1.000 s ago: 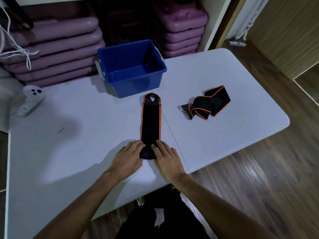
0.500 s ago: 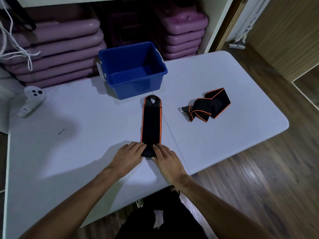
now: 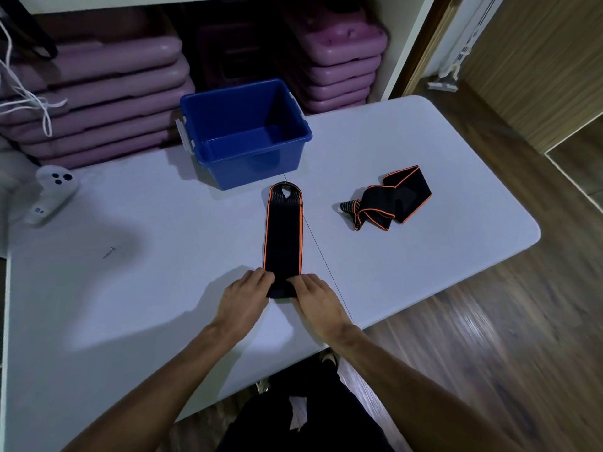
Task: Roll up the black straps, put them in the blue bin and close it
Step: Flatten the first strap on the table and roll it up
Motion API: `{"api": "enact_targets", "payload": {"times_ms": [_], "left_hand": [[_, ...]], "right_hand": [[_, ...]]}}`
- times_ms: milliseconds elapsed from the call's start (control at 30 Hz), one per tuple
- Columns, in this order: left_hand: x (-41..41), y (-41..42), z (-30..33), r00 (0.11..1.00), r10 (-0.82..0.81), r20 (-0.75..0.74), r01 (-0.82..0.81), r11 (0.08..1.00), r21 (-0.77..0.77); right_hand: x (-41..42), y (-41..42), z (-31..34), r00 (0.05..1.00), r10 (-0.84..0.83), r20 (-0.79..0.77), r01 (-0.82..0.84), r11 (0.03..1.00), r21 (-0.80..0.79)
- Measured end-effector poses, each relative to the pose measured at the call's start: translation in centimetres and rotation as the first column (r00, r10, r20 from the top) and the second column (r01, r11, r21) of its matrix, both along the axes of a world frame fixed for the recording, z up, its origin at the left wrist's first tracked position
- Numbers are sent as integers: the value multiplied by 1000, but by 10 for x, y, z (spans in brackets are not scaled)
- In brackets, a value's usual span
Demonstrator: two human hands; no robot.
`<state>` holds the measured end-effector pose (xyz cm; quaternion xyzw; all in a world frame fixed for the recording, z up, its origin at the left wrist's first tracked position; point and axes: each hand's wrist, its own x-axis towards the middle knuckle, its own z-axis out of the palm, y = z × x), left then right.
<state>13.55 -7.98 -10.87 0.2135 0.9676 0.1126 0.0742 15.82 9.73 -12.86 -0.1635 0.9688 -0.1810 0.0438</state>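
A black strap with orange edges [image 3: 283, 234] lies flat and straight on the white table [image 3: 163, 256], its looped end pointing at the blue bin [image 3: 244, 151]. My left hand [image 3: 243, 300] and my right hand [image 3: 315, 303] pinch its near end from both sides, where a small roll of strap sits between the fingertips. A second black strap [image 3: 391, 200] lies crumpled to the right, untouched. The blue bin stands open and empty at the back of the table; no lid is in view.
A white controller [image 3: 52, 194] lies at the table's left edge, with a small screw [image 3: 108, 252] nearby. Stacked purple steps [image 3: 98, 102] fill the shelf behind the bin. White cords [image 3: 29, 99] hang at the far left. Wooden floor lies to the right.
Both hands have crept forward along the strap, rolling its near end a little; the flat part is slightly shorter. The view shifted slightly.
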Motion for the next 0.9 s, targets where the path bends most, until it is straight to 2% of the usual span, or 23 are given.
{"api": "enact_targets", "payload": {"times_ms": [133, 267, 433, 600, 667, 767, 833, 900], "left_hand": [[10, 5, -3, 997, -26, -76, 22, 998, -62], [10, 8, 1, 998, -28, -47, 25, 998, -52], [-25, 13, 15, 995, 50, -89, -44, 997, 68], [7, 7, -3, 986, -110, -124, 115, 993, 28], [21, 8, -13, 993, -93, -66, 99, 991, 88], [29, 2, -27, 990, -87, 111, 67, 983, 173], [24, -11, -27, 972, -128, 195, 62, 948, 311], [9, -15, -21, 976, -44, 212, -62, 883, 465]], "right_hand": [[12, -1, -1, 994, -1, -106, 4, 1000, 27], [15, -3, 4, 996, -43, -82, 44, 999, 14], [-16, -2, 18, 990, -114, -81, 112, 993, -25], [16, 6, 6, 998, -27, -55, 29, 998, 49], [28, 4, -1, 999, -19, -36, 22, 996, 87], [28, 1, -4, 998, -39, -41, 42, 995, 95], [28, 5, -5, 1000, -13, -15, 14, 996, 85], [29, 9, -7, 1000, 15, 26, -18, 996, 92]]}}
